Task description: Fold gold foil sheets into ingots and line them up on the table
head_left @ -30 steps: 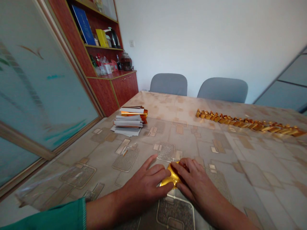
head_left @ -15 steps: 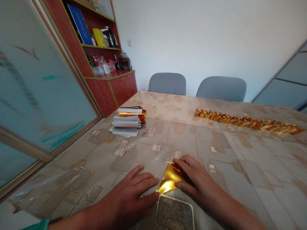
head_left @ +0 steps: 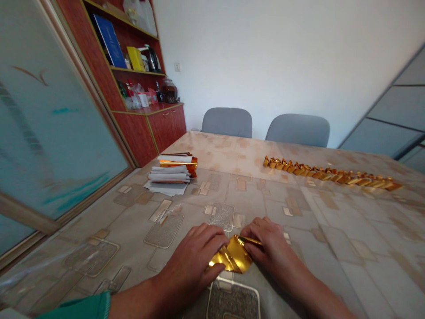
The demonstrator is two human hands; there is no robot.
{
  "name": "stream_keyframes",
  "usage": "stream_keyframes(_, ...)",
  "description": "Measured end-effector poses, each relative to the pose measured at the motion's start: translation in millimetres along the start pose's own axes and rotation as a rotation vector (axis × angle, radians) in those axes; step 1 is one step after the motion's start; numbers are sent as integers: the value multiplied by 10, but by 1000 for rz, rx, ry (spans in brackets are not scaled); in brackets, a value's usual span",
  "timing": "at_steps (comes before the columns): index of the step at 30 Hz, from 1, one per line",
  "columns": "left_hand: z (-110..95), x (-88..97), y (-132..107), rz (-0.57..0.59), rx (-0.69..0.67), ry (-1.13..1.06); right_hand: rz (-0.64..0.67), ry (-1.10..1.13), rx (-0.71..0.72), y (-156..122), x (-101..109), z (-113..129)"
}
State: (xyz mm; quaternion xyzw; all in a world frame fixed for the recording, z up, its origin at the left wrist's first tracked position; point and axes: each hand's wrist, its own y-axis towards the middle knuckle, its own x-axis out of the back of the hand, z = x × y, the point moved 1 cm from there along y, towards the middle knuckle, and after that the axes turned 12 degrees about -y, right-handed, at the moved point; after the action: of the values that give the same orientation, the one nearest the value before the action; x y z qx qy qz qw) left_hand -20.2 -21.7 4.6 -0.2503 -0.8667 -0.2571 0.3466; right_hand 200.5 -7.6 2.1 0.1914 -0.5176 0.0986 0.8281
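As I watch the head camera's feed, both bare hands sit close together at the near edge of the worktop (head_left: 299,261), with a folded gold foil sheet (head_left: 233,256) held between them. The fingers of the left hand (head_left: 212,235) lie pressed together, their tips on the foil's left part, and the fingers of the right hand (head_left: 257,232) lie closed over its right part; I cannot tell whether either thumb pinches from below. A green sleeve (head_left: 79,308) covers the left forearm, behind the hand. Ahead of the fingers and to their left, a stack of paper slips and foil sheets (head_left: 169,175) lies on the worktop. Ahead and to their right, a long row of folded gold foil pieces (head_left: 332,173) runs across it. Farther beyond the fingers stand two grey chairs (head_left: 227,122) (head_left: 298,130), and a red wooden cabinet (head_left: 149,128) stands by the wall on the left.
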Motion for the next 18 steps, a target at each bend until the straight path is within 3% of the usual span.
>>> stream_keyframes(6, 6, 19, 118, -87, 37, -112, -49, 202, -15, -79, 126, 28)
stream_keyframes(11, -58, 52, 234, -238, -208, -25, -150, 81, 219, -137, 286, 33)
stream_keyframes(18, -60, -82, 236, -204, -390, 166, 29, -157, 360, -173, 426, 33)
